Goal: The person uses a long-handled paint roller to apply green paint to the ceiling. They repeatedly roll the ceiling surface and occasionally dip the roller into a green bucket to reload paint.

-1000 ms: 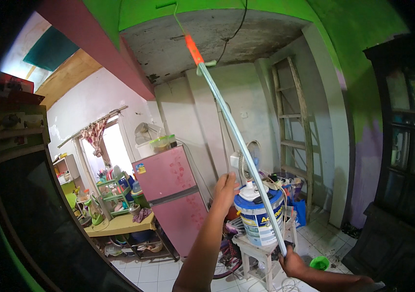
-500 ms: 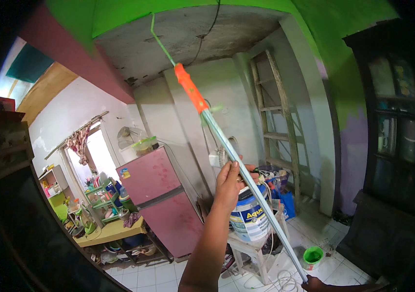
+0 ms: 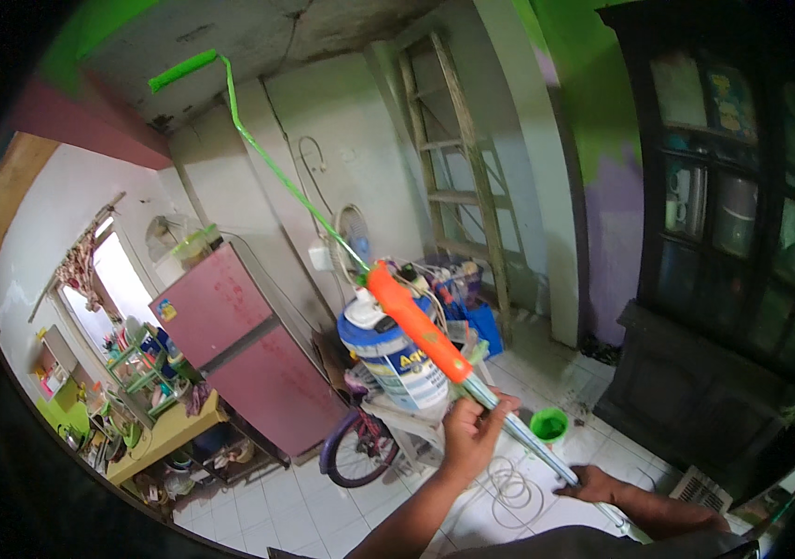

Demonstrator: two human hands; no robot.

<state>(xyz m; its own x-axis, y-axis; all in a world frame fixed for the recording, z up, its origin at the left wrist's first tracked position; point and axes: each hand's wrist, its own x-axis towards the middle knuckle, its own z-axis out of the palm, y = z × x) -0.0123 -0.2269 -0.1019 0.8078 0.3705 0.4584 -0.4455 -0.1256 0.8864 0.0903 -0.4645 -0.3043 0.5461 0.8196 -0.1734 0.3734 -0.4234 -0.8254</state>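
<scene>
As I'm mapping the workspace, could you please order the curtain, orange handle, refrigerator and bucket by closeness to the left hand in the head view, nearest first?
1. Orange handle, just above the hand.
2. Bucket, behind, up and left.
3. Refrigerator, farther left.
4. Curtain, far left.

A bystander's view of the working limbs. The left forearm (image 3: 416, 515), bare, slants upward and forward to the left hand (image 3: 472, 433), which is the more advanced and the higher of the two; its fingers (image 3: 505, 404) are bent in a grip. The right forearm (image 3: 663, 513), bare along its visible length, lies flatter and reaches leftward across the front. The right hand (image 3: 591, 485) is closed in a grip, lower and nearer the body. The hands are apart; both elbows are hidden.
</scene>
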